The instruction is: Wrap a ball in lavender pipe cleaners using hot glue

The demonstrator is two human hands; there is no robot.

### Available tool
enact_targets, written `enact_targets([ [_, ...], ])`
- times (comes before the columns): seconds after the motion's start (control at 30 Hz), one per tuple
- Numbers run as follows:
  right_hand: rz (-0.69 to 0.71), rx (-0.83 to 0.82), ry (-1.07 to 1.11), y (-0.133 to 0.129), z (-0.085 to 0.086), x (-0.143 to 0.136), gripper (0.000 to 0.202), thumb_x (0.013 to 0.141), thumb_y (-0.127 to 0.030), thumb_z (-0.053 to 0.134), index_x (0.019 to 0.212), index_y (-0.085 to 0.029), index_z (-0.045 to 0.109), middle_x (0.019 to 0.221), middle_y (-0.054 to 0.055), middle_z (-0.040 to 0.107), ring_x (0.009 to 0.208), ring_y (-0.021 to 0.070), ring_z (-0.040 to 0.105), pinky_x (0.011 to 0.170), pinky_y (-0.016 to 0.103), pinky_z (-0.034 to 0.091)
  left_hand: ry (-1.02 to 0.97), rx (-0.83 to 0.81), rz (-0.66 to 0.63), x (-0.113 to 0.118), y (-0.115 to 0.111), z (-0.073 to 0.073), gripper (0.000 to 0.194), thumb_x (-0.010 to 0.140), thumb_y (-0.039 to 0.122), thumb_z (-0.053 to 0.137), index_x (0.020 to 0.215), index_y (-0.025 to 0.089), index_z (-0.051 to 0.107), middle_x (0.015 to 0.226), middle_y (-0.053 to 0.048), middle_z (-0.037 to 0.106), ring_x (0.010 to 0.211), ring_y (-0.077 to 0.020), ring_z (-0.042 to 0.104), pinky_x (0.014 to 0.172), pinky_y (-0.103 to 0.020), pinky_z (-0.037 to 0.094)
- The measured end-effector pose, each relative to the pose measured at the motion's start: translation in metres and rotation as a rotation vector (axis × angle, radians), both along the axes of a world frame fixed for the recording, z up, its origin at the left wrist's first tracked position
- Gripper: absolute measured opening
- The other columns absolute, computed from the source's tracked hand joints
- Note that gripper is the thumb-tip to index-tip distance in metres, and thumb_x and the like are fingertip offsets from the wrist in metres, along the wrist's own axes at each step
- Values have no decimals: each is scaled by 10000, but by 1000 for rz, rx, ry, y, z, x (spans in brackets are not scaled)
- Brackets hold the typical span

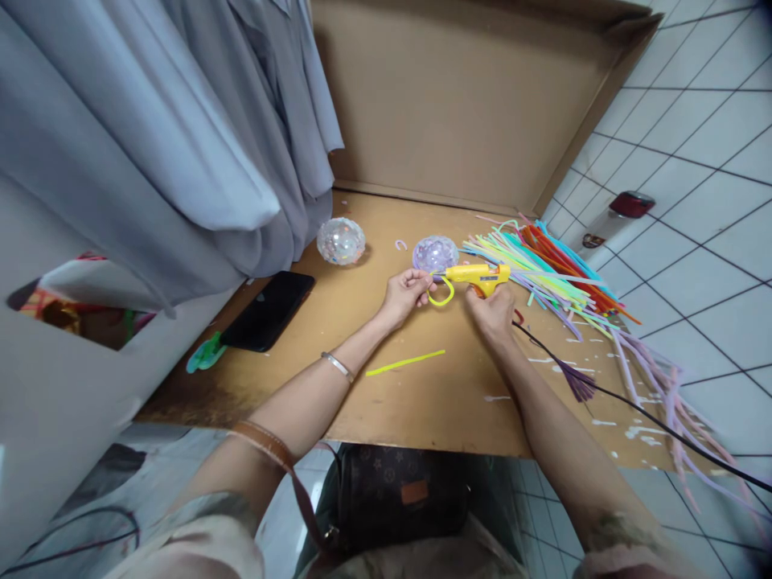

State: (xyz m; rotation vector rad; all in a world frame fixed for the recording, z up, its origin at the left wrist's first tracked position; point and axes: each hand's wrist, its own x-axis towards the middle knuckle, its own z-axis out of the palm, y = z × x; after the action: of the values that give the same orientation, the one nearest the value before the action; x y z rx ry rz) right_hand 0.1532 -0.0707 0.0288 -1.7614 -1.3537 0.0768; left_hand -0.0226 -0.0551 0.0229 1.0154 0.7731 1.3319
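My left hand (411,291) pinches a yellow pipe cleaner (445,301) that is bent into a curve. Gripped in my right hand (491,312) is a yellow hot glue gun (478,275), its nozzle pointing left and close to the left fingertips. Whether the nozzle touches the pipe cleaner I cannot tell. Just behind the nozzle sits a clear ball with a purple tint (435,252). Another clear ball with coloured specks (341,241) stands farther left. A straight yellow pipe cleaner (405,363) lies in front of my hands.
Many coloured pipe cleaners (552,269) are heaped at the right. The glue gun's black cord (639,402) runs off right. A black phone (268,311) lies left, beside a grey curtain (241,161). A cardboard panel (470,104) stands behind the brown table (434,410).
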Motion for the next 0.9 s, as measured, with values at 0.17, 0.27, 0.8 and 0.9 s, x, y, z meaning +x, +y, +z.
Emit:
enact_targets([
  [0.17,-5,-23,3,0,2,0,408,698,-401,526,977,-147,681,957,170,742,904,329,699,840,430,524,-4,-1,-3,0,2,-1,278,745,308,816,764,133,601,608,27,673,393,-28,486,404,-174,325],
  [0.27,0,-17,14,0,2,0,388,697,-395,527,964,-153,672,967,168,741,920,326,694,857,432,522,-4,4,-4,0,2,-2,271,752,304,810,757,132,600,614,24,674,394,-27,483,404,-174,326],
  [0.8,-41,-54,-41,0,0,3,452,717,-429,502,1013,-136,679,949,177,726,899,329,676,818,425,503,3,25,-3,-1,3,-5,298,758,346,811,753,134,601,642,12,686,412,-25,484,415,-172,336],
  [0.9,-54,-74,-39,0,1,2,430,709,-425,511,992,-141,668,945,178,723,892,327,671,806,423,503,12,21,2,-1,3,-4,294,760,342,809,753,135,601,640,13,688,414,-22,483,419,-169,338],
])
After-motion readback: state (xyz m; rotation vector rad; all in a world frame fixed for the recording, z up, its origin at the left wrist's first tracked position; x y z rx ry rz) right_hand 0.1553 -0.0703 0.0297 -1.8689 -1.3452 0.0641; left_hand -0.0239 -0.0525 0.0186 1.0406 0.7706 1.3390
